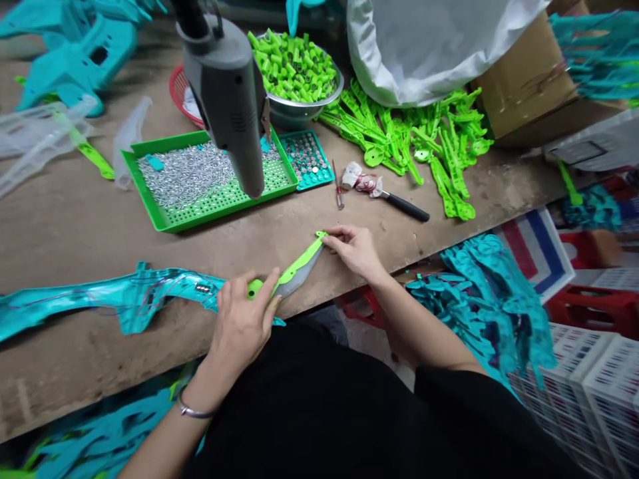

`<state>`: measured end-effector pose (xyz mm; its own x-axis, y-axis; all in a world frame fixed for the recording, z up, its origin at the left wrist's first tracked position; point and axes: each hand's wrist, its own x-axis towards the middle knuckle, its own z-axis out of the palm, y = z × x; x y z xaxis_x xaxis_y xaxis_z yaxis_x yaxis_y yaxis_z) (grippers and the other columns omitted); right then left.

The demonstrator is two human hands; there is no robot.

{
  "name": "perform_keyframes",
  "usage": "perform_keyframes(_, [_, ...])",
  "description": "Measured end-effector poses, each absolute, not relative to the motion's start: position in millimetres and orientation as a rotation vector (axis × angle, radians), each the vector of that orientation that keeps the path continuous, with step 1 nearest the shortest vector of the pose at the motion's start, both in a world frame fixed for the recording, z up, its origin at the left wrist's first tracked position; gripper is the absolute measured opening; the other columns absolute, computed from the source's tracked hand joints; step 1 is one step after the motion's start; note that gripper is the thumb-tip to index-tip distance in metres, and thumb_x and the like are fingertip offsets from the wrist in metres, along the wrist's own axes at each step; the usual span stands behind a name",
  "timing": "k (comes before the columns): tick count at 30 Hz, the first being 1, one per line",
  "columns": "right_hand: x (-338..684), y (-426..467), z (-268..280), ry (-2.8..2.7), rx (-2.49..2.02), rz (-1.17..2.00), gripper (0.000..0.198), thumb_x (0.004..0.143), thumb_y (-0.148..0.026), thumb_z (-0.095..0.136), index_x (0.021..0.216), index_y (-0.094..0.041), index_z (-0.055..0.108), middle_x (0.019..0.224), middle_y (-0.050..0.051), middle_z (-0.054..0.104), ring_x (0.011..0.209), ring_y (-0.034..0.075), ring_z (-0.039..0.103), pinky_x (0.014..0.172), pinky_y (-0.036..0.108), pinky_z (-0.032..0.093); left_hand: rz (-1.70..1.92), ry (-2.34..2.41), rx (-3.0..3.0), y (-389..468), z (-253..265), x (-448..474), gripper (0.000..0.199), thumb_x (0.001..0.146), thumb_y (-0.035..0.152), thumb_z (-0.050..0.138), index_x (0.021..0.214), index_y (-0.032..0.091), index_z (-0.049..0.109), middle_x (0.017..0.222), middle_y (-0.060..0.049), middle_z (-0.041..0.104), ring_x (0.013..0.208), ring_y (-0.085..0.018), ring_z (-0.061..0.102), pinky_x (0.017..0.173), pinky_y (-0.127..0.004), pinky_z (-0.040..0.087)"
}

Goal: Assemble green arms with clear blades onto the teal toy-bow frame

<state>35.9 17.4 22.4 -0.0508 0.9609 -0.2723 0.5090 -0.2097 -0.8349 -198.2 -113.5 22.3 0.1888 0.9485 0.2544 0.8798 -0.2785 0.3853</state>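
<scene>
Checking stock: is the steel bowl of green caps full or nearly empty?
Full. The steel bowl is heaped with green caps rising above its rim.

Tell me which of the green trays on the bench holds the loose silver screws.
The large green tray, left of the small teal tray. Its perforated floor is heaped with silver screws, while the teal tray holds round pieces set in rows.

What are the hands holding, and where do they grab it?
A long green plastic piece: left hand pinches its round end, right hand its far tip.
</scene>
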Motion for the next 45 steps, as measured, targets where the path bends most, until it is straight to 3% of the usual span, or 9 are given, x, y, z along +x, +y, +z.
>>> perform_keyframes(8, [36.2,42.1,33.7,-1.270,-1.736,1.614,0.019,0.061,-0.016,0.088,0.073,-0.013,0.073,0.063,0.002,0.070,0.054,0.008,0.062,0.051,0.020,0.056,0.306,1.748,2.410,-109.6,39.3,-196.1,0.058,0.095,0.041,0.054,0.150,0.023,0.043,0.139,-0.015,0.058,0.112,-0.035,0.055,0.089,-0.049,0.045])
perform_keyframes(14, [33.0,52.0,41.6,-1.281,-1.775,1.680,0.019,0.059,-0.009,0.089,0.068,-0.012,0.072,0.059,0.004,0.070,0.050,0.009,0.063,0.045,0.018,0.056,0.200,1.669,2.518,-106.6,39.1,-196.9,0.059,0.100,0.031,0.046,0.156,0.021,0.029,0.157,-0.008,0.040,0.134,-0.038,0.046,0.102,-0.056,0.039])
perform_keyframes(20, [30.1,54.2,44.2,-1.257,-1.834,1.693,0.021,0.059,-0.007,0.089,0.064,-0.012,0.069,0.055,0.002,0.068,0.048,0.009,0.063,0.044,0.017,0.055,0.181,1.592,2.512,-103.2,37.9,-202.3,0.058,0.098,0.030,0.050,0.154,0.029,0.034,0.158,-0.006,0.038,0.137,-0.040,0.045,0.103,-0.058,0.040])
perform_keyframes(25, [28.5,56.8,48.5,-1.296,-1.877,1.717,0.025,0.060,-0.008,0.090,0.065,-0.012,0.066,0.055,0.001,0.067,0.047,0.008,0.063,0.044,0.016,0.056,0.174,1.583,2.472,-102.6,41.2,-200.8,0.059,0.098,0.029,0.050,0.155,0.028,0.032,0.156,-0.008,0.041,0.141,-0.041,0.040,0.111,-0.069,0.028])
perform_keyframes(29, [27.9,61.3,51.2,-1.379,-1.910,1.748,0.026,0.062,-0.011,0.090,0.068,-0.012,0.064,0.055,0.001,0.067,0.047,0.008,0.063,0.045,0.016,0.056,0.177,1.564,2.481,-102.0,40.0,-199.5,0.060,0.099,0.027,0.047,0.156,0.022,0.028,0.159,-0.012,0.035,0.147,-0.036,0.032,0.118,-0.065,0.021])
perform_keyframes(36, [34.5,68.0,45.8,-1.525,-1.833,1.789,0.029,0.064,-0.020,0.089,0.068,-0.015,0.061,0.053,0.000,0.064,0.047,0.010,0.061,0.045,0.021,0.053,0.213,1.456,2.508,-97.8,28.3,-205.3,0.055,0.100,0.028,0.042,0.154,0.017,0.034,0.159,-0.012,0.036,0.147,-0.031,0.034,0.119,-0.053,0.030])
perform_keyframes(39, [31.7,67.8,51.3,-1.824,-1.838,1.591,0.021,0.067,-0.014,0.083,0.069,-0.016,0.062,0.058,0.000,0.065,0.052,0.012,0.060,0.052,0.025,0.051,0.200,1.476,2.525,-98.1,28.7,-204.6,0.056,0.100,0.029,0.043,0.154,0.016,0.034,0.158,-0.013,0.037,0.145,-0.033,0.037,0.118,-0.056,0.029])
perform_keyframes(42, [9.1,58.2,58.4,-2.295,-1.683,1.018,0.011,0.072,-0.008,0.072,0.079,-0.015,0.066,0.077,0.005,0.071,0.071,0.017,0.064,0.067,0.029,0.049,0.176,1.474,2.545,-98.9,29.9,-203.3,0.057,0.100,0.032,0.043,0.154,0.016,0.034,0.158,-0.013,0.038,0.143,-0.033,0.040,0.118,-0.056,0.029])
perform_keyframes(45, [-28.7,39.3,54.8,-2.555,-1.440,0.725,0.008,0.086,-0.016,0.060,0.090,-0.015,0.067,0.092,0.009,0.074,0.086,0.020,0.066,0.077,0.030,0.046,0.185,1.489,2.551,-99.6,29.8,-202.5,0.059,0.100,0.039,0.045,0.153,0.014,0.036,0.157,-0.016,0.039,0.143,-0.035,0.040,0.118,-0.058,0.028])
